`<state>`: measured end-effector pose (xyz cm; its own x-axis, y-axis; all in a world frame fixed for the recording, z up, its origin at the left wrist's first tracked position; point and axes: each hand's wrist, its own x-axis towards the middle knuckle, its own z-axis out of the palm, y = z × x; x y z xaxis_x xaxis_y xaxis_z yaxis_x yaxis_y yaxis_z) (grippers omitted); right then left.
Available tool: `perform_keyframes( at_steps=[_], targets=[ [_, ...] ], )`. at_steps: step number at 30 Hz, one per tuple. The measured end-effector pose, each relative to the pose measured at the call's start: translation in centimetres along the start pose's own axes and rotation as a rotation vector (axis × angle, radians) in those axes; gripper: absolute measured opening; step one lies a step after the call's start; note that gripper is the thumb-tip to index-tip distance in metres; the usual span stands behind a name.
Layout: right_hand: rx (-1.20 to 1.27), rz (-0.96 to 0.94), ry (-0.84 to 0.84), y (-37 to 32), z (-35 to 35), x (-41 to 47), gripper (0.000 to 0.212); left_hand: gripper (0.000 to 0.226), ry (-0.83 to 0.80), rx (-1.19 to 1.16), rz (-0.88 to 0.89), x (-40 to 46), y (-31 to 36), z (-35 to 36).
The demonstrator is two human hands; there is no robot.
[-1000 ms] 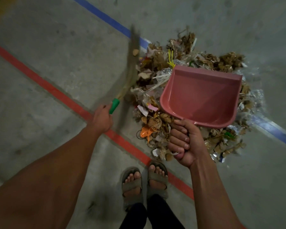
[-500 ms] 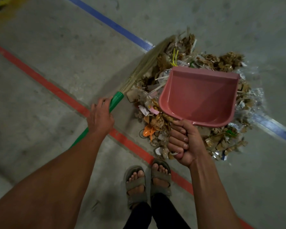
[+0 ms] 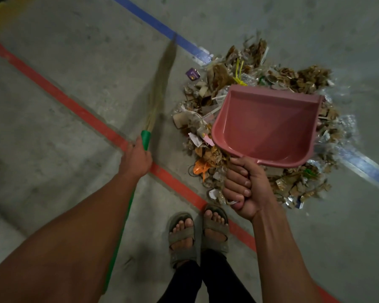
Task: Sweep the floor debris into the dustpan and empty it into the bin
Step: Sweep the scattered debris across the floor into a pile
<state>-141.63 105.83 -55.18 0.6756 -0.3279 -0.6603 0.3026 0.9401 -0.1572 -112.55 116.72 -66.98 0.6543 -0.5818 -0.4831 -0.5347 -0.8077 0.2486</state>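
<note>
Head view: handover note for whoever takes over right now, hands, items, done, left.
Left hand: grips the broom at its green handle, bristles blurred over bare floor left of the pile.
Right hand: grips the dustpan handle, pan over the debris pile, mouth facing away from the person.
Dustpan holds nothing visible. One small purple piece lies apart at the pile's left edge.
Done: debris heaped across the blue line.
Left: sweep the pile into the pan, empty it into the bin. No bin in view.
</note>
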Motion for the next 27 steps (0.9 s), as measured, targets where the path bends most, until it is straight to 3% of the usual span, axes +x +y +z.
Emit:
perform_keyframes(
  at_steps=[5,11,16,23,27],
  targets=[
    [0.014,0.011,0.010,0.9,-0.7,-0.4,0.042,0.050,-0.159,-0.135,0.148,-0.9,0.4,1.3],
    [0.018,-0.009,0.031,1.1,-1.2,-2.2,0.041,0.062,-0.030,-0.258,0.306,-3.0,2.4,0.5],
    [0.046,0.000,0.055,2.1,-1.8,-5.1,0.040,0.063,-0.049,-0.131,0.407,-4.2,2.9,-0.5],
    [0.096,-0.019,0.114,1.5,-3.0,-8.3,0.040,0.052,0.041,-0.260,0.306,-6.7,4.4,-1.8],
    [0.094,-0.015,0.118,1.3,-5.1,-9.2,0.041,0.056,0.064,-0.250,0.103,-6.9,3.9,-0.4]
  ],
)
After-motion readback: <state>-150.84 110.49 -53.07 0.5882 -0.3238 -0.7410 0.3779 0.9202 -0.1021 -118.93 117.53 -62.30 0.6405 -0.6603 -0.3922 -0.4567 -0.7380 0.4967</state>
